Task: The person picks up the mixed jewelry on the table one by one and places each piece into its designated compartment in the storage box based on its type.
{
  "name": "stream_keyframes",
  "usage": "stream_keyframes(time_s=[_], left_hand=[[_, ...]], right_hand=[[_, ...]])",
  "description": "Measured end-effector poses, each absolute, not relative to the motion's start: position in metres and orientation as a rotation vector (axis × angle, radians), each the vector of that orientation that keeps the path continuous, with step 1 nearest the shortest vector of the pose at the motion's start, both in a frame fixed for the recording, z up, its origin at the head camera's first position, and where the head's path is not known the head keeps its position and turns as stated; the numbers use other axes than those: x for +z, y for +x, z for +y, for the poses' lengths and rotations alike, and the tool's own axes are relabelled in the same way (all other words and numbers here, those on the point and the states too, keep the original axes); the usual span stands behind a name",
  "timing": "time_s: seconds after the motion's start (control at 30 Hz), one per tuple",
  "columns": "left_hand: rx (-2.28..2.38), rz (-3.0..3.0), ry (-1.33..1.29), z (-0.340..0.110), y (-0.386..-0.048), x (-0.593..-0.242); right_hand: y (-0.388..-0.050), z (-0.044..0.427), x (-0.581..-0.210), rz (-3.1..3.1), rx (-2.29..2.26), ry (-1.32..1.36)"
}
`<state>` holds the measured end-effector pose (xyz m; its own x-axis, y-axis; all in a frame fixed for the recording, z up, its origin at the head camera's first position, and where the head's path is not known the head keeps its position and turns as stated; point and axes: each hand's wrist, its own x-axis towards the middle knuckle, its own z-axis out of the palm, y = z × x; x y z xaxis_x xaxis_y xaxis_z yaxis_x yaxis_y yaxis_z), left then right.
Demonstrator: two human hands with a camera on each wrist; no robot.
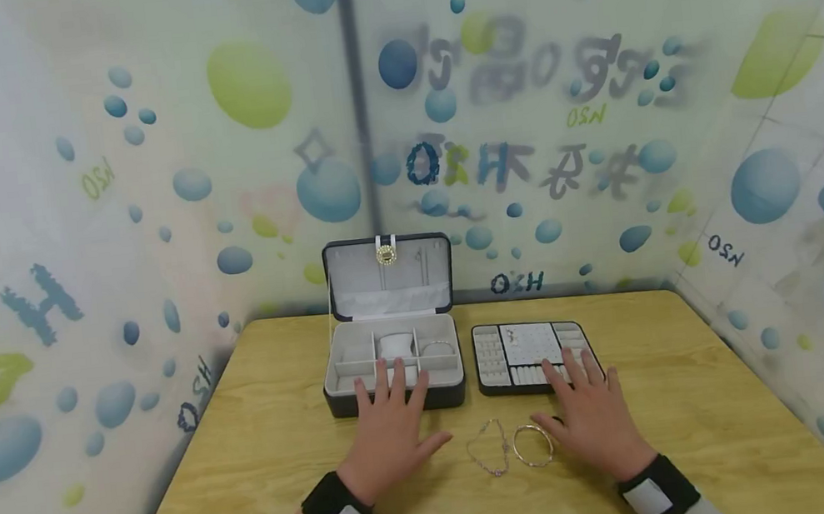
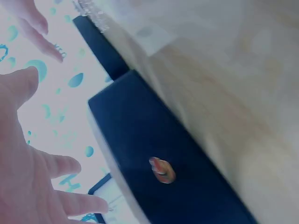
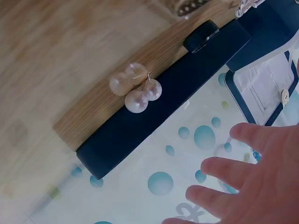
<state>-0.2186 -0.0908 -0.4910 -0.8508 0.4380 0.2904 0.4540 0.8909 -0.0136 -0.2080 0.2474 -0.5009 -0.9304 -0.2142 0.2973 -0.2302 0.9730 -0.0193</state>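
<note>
Spread hands (image 1: pixel 393 439) flank a chain (image 1: pixel 505 448) and bangle (image 1: pixel 535 466).

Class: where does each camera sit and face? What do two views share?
Head: on the head, forward and down at box, tray, left hand and right hand.
Left wrist: worn there, facing the box front; both hands partly show.
Right wrist: worn there, facing the tray edge; right hand shows.
Wrist views share the box.

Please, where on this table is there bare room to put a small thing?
Bare table: left of the open jewellery box to the left edge, and right of the tray to the right edge. Crowded: between left hand and right hand, where a necklace and bangle lie, and in front of the tray, with pearl beads and a black round thing.
</note>
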Motion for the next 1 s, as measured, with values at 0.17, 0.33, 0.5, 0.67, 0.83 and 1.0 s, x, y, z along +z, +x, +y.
stream_keyframes(time_s=[0.17,0.33,0.5,0.67,0.83,1.0], left_hand=[[-0.070,-2.765,-0.660,-0.076,-0.225,-0.481],[-0.070,-2.712,-0.692,-0.063,-0.236,-0.466],[-0.073,-2.763,-0.729,-0.046,-0.251,-0.450],[-0.109,-2.737,-0.802,-0.029,-0.261,-0.444],[-0.110,-2.622,-0.916,-0.014,-0.264,-0.446],[-0.116,-2.651,-0.945,0.002,-0.265,-0.445]], right_hand=[[-0.205,0.250,-0.502,-2.832,0.116,0.311],[-0.201,0.253,-0.499,-2.838,0.201,0.359],[-0.198,0.258,-0.491,-2.812,0.244,0.411],[-0.194,0.260,-0.487,-2.829,0.321,0.397],[-0.198,0.263,-0.488,-2.799,0.392,0.434],[-0.203,0.269,-0.488,-2.748,0.489,0.496]])
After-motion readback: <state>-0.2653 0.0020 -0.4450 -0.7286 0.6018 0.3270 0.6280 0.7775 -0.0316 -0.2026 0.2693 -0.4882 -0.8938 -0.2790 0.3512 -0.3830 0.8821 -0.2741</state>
